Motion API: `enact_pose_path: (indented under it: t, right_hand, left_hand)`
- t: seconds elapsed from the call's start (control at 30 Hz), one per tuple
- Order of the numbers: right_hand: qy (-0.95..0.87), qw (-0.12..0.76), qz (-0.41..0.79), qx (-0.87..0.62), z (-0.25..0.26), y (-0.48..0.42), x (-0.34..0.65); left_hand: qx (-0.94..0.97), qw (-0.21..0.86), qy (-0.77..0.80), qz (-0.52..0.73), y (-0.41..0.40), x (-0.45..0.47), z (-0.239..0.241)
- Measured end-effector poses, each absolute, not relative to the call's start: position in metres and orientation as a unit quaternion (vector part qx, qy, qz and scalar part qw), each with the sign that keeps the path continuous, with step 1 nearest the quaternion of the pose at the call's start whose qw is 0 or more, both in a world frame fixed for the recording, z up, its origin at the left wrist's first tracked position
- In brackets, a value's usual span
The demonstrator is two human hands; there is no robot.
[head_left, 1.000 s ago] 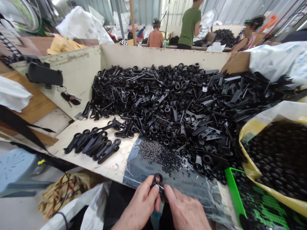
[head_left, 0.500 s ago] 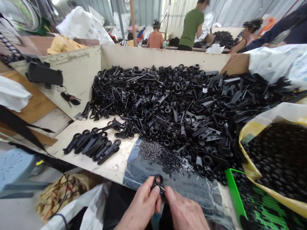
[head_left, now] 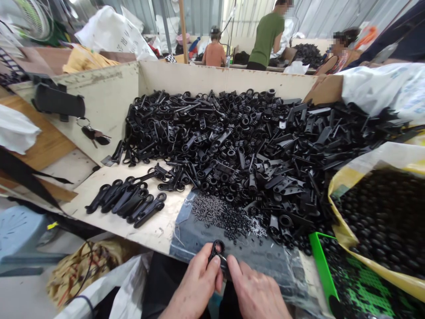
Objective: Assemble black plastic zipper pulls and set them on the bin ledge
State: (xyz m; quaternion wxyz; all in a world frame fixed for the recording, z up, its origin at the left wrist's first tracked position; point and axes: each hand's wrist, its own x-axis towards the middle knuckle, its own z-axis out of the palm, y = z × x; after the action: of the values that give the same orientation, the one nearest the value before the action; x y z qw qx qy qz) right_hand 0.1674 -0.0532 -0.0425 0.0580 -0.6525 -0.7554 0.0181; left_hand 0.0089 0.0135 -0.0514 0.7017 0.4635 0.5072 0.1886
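Note:
At the bottom middle, my left hand and my right hand both pinch one small black plastic part with a ring at its top. The thumbs press against it from either side. Just beyond it lies a scatter of small pins and tiny black pieces on a plastic sheet. A big heap of black plastic parts fills the bench behind. A neat row of finished-looking black arms lies to the left on the board.
A yellow-lined bag of small black round pieces stands at right, beside a green crate. Keys hang on the bench's left wall. Other people work at a far table. A white sack lies at right.
Both hands keep hold of the same black part; the fingers shift slightly around it. The view has tilted a little.

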Motion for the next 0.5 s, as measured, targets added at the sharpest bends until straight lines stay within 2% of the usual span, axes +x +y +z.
enact_pose_path:
  t: [0.17, 0.5]
  right_hand:
    - [-0.758, 0.009, -0.001, -0.652, -0.0411, -0.0512, 0.1642]
    - [-0.766, -0.009, -0.029, -0.642, -0.0437, -0.0483, 0.1656]
  left_hand:
    - [0.457, 0.718, 0.49, 0.19, 0.0149, 0.0102, -0.0481]
    - [0.438, 0.74, 0.48, 0.174, 0.0184, 0.0137, -0.0458]
